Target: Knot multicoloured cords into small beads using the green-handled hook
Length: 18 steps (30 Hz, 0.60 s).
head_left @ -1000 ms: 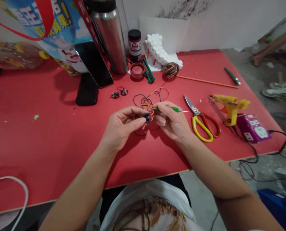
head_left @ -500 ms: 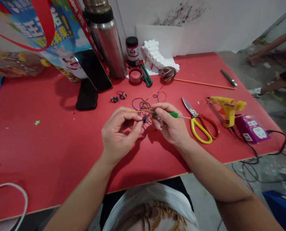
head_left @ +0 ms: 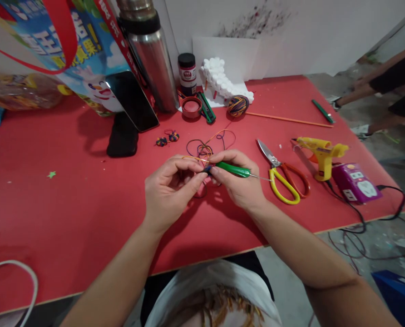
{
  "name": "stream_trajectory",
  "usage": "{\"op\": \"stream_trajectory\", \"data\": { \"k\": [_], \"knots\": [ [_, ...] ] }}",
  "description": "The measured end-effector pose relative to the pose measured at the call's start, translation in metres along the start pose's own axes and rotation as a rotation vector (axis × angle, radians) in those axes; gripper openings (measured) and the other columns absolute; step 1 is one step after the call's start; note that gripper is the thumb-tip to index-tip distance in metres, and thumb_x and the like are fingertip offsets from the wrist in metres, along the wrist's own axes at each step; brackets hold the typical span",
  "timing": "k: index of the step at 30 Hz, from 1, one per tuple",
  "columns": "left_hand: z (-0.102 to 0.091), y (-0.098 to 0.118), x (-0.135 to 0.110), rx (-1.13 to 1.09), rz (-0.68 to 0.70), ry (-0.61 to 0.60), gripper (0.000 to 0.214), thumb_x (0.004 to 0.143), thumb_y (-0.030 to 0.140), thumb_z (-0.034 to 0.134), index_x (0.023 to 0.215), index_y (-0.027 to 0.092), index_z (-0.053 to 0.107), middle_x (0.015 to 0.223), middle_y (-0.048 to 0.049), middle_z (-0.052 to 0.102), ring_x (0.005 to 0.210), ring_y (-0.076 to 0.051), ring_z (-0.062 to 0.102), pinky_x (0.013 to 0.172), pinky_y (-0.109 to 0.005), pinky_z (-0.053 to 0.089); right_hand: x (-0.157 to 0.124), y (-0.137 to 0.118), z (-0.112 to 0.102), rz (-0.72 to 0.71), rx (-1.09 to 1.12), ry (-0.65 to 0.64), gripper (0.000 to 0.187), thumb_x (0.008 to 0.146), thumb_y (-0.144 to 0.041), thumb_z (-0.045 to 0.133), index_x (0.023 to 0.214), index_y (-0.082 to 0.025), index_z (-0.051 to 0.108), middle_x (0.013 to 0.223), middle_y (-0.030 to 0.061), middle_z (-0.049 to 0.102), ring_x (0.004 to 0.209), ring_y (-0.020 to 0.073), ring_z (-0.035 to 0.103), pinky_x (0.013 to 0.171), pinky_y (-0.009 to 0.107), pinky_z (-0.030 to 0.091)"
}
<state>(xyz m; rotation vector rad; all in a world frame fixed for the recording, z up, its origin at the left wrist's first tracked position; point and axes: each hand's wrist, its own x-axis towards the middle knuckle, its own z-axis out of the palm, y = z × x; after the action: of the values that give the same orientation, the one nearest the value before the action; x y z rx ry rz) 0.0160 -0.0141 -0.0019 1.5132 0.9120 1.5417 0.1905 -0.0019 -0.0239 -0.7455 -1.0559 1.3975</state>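
My left hand (head_left: 168, 188) is closed in a pinch on a small multicoloured yarn piece (head_left: 207, 169), held just above the red table (head_left: 69, 190). My right hand (head_left: 238, 181) is wrapped round a green-handled crochet hook (head_left: 234, 170), whose working end meets the yarn piece between my fingertips while its thin metal tail sticks out to the right. Loose loops of coloured yarn (head_left: 205, 145) lie on the table just beyond both hands. Two small finished yarn knots (head_left: 167, 138) sit further left.
Yellow and red scissors (head_left: 284, 175), a yellow glue gun (head_left: 321, 152) and a purple power strip (head_left: 355, 181) lie to the right. At the back stand a steel flask (head_left: 151, 54), a phone (head_left: 132, 100), a jar (head_left: 187, 72), a yarn ball (head_left: 237, 105) and white foam (head_left: 223, 81).
My right hand has slid its grip so more of the green handle shows, and the hook tip has come in against the yarn piece. The left hand stays pinched.
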Motion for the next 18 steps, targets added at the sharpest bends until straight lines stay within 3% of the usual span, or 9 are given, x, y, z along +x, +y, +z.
{"op": "stream_trajectory", "data": {
  "k": [4, 7, 10, 13, 18],
  "knots": [
    [0.001, -0.001, 0.000, -0.127, -0.115, 0.003, 0.022, 0.088, 0.005, 0.086, 0.099, 0.025, 0.085, 0.098, -0.0032, 0.079, 0.088, -0.012, 0.076, 0.078, -0.023, 0.061, 0.003, -0.001, 0.002, 0.090, 0.105, 0.037, 0.025, 0.082, -0.029, 0.095, 0.101, -0.024, 0.080, 0.083, -0.0037, 0.078, 0.062, 0.0071, 0.067, 0.063, 0.021, 0.060],
    [0.000, -0.003, -0.001, -0.145, -0.120, 0.001, 0.024, 0.087, 0.005, 0.086, 0.100, 0.025, 0.085, 0.099, -0.0025, 0.078, 0.082, -0.012, 0.074, 0.073, -0.024, 0.060, 0.004, -0.003, 0.003, 0.105, 0.124, 0.052, 0.027, 0.079, -0.029, 0.097, 0.099, -0.024, 0.079, 0.082, -0.0033, 0.078, 0.063, 0.0081, 0.067, 0.062, 0.022, 0.060],
    [-0.004, -0.005, 0.001, -0.083, -0.057, -0.011, 0.027, 0.090, 0.005, 0.082, 0.105, 0.027, 0.084, 0.100, -0.0021, 0.078, 0.093, -0.013, 0.073, 0.081, -0.025, 0.060, 0.003, -0.002, 0.002, 0.050, 0.111, 0.044, 0.023, 0.082, -0.025, 0.096, 0.101, -0.026, 0.082, 0.089, -0.0032, 0.081, 0.070, 0.0073, 0.071, 0.069, 0.019, 0.062],
    [-0.011, -0.004, 0.004, 0.101, 0.052, -0.060, 0.023, 0.093, 0.008, 0.078, 0.104, 0.026, 0.085, 0.105, -0.0045, 0.077, 0.105, -0.018, 0.072, 0.096, -0.033, 0.059, 0.002, -0.001, -0.002, -0.004, 0.070, 0.028, 0.021, 0.087, -0.021, 0.093, 0.104, -0.029, 0.083, 0.093, -0.0041, 0.083, 0.078, 0.0062, 0.074, 0.074, 0.017, 0.062],
    [-0.019, -0.002, 0.007, 0.293, 0.120, -0.144, 0.028, 0.095, 0.010, 0.072, 0.113, 0.027, 0.086, 0.126, -0.0072, 0.078, 0.122, -0.024, 0.073, 0.113, -0.046, 0.056, 0.002, -0.004, -0.004, -0.038, -0.081, 0.015, 0.022, 0.088, -0.028, 0.092, 0.107, -0.025, 0.082, 0.097, -0.0003, 0.083, 0.080, 0.0113, 0.075, 0.077, 0.026, 0.065]
  ]
}}
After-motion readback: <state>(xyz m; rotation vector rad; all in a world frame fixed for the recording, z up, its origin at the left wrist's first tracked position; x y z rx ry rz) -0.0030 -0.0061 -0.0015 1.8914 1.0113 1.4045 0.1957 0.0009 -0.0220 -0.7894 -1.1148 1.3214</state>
